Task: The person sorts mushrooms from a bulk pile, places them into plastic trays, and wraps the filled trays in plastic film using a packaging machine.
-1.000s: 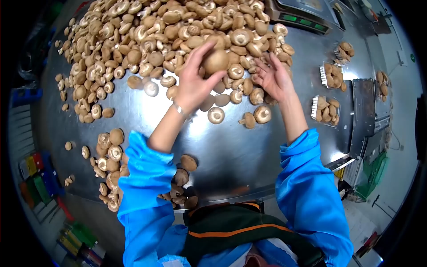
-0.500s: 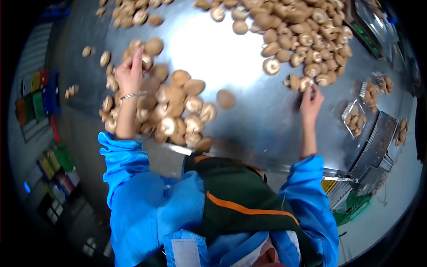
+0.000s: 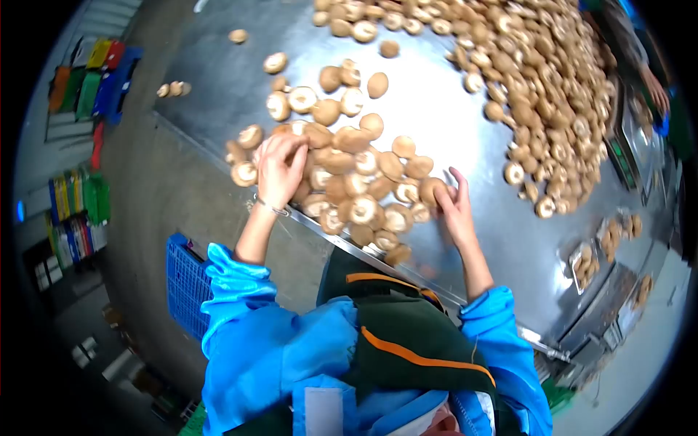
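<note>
A loose pile of brown-capped mushrooms (image 3: pixel 363 211) lies along the near edge of the metal table (image 3: pixel 480 251), some caps up and some gills up. At the pile's left side is my left hand (image 3: pixel 280 171), its fingers curled in against the mushrooms. Whatever sits between those fingers is hidden. On the right side of the pile, my right hand (image 3: pixel 456 212) has its thumb and fingers around a large mushroom (image 3: pixel 433 190), with the index finger partly raised.
A much larger mushroom heap (image 3: pixel 545 94) covers the far right. Filled clear trays (image 3: pixel 584 265) stand near a scale (image 3: pixel 625 156) at the right. Another person's hand (image 3: pixel 656 93) shows at the far right edge. A blue plastic crate (image 3: pixel 185 283) is on the floor at left.
My right hand has left the large heap and come left to the near pile. My left hand has moved down closer to the table's near edge. The view has turned and shifted.
</note>
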### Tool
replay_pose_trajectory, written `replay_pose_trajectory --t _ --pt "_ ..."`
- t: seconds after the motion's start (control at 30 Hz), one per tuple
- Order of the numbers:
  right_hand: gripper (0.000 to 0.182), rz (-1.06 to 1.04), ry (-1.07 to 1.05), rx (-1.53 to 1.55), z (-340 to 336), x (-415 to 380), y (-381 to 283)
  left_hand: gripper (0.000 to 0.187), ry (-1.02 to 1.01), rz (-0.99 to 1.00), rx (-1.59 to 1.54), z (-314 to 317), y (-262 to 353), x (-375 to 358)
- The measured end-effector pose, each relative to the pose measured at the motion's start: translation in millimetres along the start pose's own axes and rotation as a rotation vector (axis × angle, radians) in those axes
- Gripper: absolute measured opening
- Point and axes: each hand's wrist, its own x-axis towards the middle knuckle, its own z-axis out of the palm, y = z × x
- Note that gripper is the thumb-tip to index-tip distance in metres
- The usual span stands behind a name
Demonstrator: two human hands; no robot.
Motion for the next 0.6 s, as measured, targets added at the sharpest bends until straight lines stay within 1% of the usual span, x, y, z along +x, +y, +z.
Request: replay_pose_trajectory --t 0.03,0.07,0.1,0.13,0.17,0.23,0.27,0.33,0.37,0.4,0.43,0.5,0.53,0.57,0.6 --pt "0.044 -0.130 0.030 -0.255 6.0 -2.0 -0.4 0.016 0.016 -0.175 -0.157 -3.8 -19.2 8.3" --pt "0.045 -0.261 0.068 -0.504 10.4 -5.1 0.9 0.017 0.091 -0.243 -0.297 2.1 -63.8 18.1" --pt "0.047 -0.252 0.088 -0.539 9.8 -7.0 2.8 0.021 0.090 -0.347 -0.320 -15.0 -61.3 40.4" --pt "0.049 -0.242 0.112 -0.578 7.5 -7.5 4.6 0.028 0.073 -0.312 -0.190 -21.7 -82.0 58.0" --pt "0.049 -0.282 0.156 -0.589 5.1 -9.1 7.4 0.035 0.049 -0.279 -0.065 -23.7 -106.0 76.7" --pt "0.049 -0.343 0.263 -0.608 3.4 -10.8 10.0 0.046 0.040 -0.318 0.059 -3.5 -155.0 113.1" --pt "0.051 -0.356 0.274 -0.672 5.6 -9.1 5.4 0.052 0.025 -0.336 0.112 9.5 -171.2 129.0" --pt "0.054 -0.365 0.300 -0.814 3.1 -11.3 -7.7 0.057 -0.097 -0.316 0.084 35.0 -182.4 151.4" --pt "0.054 -0.392 0.317 -0.794 1.8 -6.8 -20.4 0.059 -0.151 -0.309 0.070 49.0 -186.8 162.3" --pt "0.054 -0.420 0.324 -0.774 5.5 1.3 -40.1 0.058 -0.228 -0.241 0.096 61.9 -201.7 169.4" --pt "0.054 -0.442 0.327 -0.746 12.5 9.8 -59.5 0.058 -0.219 -0.242 -0.006 65.3 -196.8 171.9" --pt "0.046 -0.560 0.186 -0.704 34.7 45.1 -107.2 0.057 -0.208 -0.234 -0.192 53.5 -170.2 183.3" --pt "0.050 -0.616 0.139 -0.745 52.4 66.8 -132.1 0.056 -0.357 -0.198 -0.238 50.8 -159.8 186.8" --pt "0.056 -0.673 0.092 -0.789 72.2 89.7 -152.9 0.056 -0.472 -0.144 -0.370 49.0 -145.9 186.6" --pt "0.055 -0.626 0.033 -0.824 94.5 115.0 -168.4 0.055 -0.524 -0.055 -0.398 57.3 -135.3 182.7"
